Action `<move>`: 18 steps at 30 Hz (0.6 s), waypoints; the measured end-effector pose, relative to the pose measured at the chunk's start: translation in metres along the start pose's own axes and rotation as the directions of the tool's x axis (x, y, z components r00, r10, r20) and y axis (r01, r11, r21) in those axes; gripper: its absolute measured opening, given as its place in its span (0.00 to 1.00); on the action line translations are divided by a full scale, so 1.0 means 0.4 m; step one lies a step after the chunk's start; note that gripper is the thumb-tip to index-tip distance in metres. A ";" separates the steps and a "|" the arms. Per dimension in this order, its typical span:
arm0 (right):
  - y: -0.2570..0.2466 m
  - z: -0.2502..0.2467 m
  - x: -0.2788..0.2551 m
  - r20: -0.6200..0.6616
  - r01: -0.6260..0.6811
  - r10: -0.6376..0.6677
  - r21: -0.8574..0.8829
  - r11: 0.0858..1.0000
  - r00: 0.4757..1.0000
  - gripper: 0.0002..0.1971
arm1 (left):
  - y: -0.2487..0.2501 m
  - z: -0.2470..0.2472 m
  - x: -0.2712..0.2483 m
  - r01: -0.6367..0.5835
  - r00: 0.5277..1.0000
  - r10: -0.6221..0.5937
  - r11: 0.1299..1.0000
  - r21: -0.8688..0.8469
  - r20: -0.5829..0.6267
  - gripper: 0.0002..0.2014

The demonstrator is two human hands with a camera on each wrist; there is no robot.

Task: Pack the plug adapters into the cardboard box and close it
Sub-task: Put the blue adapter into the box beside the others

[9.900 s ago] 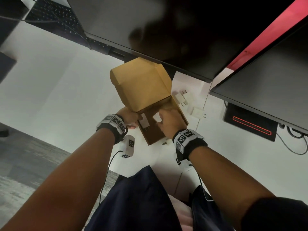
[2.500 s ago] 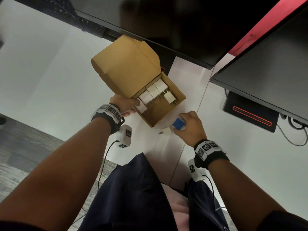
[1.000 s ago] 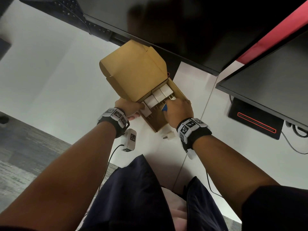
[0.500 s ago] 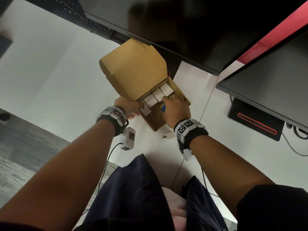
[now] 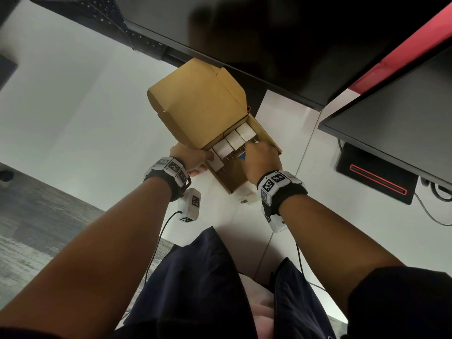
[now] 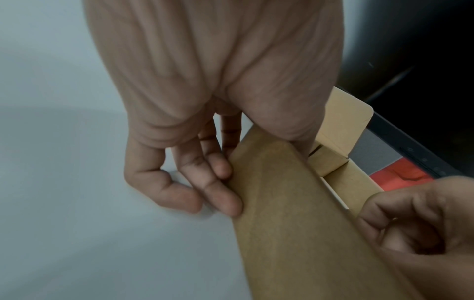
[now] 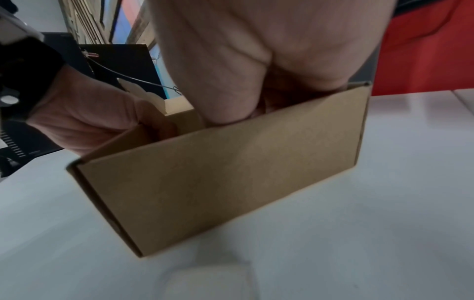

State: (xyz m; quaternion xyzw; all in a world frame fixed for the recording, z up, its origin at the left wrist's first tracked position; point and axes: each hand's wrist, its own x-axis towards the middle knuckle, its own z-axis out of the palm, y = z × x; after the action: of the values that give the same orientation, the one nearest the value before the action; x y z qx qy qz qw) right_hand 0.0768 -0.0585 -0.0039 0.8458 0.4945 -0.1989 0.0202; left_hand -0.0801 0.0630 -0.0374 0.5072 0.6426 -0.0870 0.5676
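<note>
One open brown cardboard box sits on the white desk, its lid raised toward two dark monitors. Inside, four white cube-shaped plug adapters stand in a row along the hinge side, prongs pointing across the box floor; the nearest one is partly hidden by the left thumb. A small patch of a blue adapter shows under the right hand, which reaches down into the box with fingers curled around it. One more white plug adapter lies on the desk just outside the near corner of the box, beside the right wrist.

The left hand grips the near left wall of the box: in the left wrist view the fingers press the outside of the wall while the thumb hooks over the rim.

Each wrist wears one black band with black-and-white square marker tags; no readable writing shows on the box or adapters.

The box's far corner nearly reaches the monitor base, and the near half of the box floor is bare. To the left lies wide white desk surface; to the right sits a black device with a red-lit slot, well apart from the box.
</note>
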 end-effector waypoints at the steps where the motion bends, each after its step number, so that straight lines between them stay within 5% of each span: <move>1: 0.002 0.001 0.000 0.003 0.000 0.000 -0.002 1.000 1.000 0.06 | 0.000 0.000 0.001 -0.001 1.000 0.001 1.000 0.002 0.003 0.19; 7: 0.009 -0.006 -0.001 -0.004 0.014 -0.014 0.057 0.998 1.000 0.10 | 0.000 -0.001 0.003 -0.001 1.000 0.001 1.000 -0.001 0.006 0.21; 13: 0.042 -0.028 -0.080 -0.150 0.281 -0.249 0.259 0.924 0.957 0.11 | 0.001 -0.002 0.007 0.005 1.000 -0.006 1.000 0.018 0.019 0.20; 18: 0.120 0.019 -0.197 -0.129 0.280 -0.252 0.294 0.914 0.959 0.13 | 0.006 0.000 -0.003 0.002 1.000 -0.002 1.000 0.018 0.005 0.16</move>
State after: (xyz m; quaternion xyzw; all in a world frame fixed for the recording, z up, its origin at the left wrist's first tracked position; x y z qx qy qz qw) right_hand 0.0810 -0.1498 0.0095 0.7713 0.5681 -0.2371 -0.1615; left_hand -0.0783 0.0635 -0.0353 0.5113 0.6410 -0.0947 0.5645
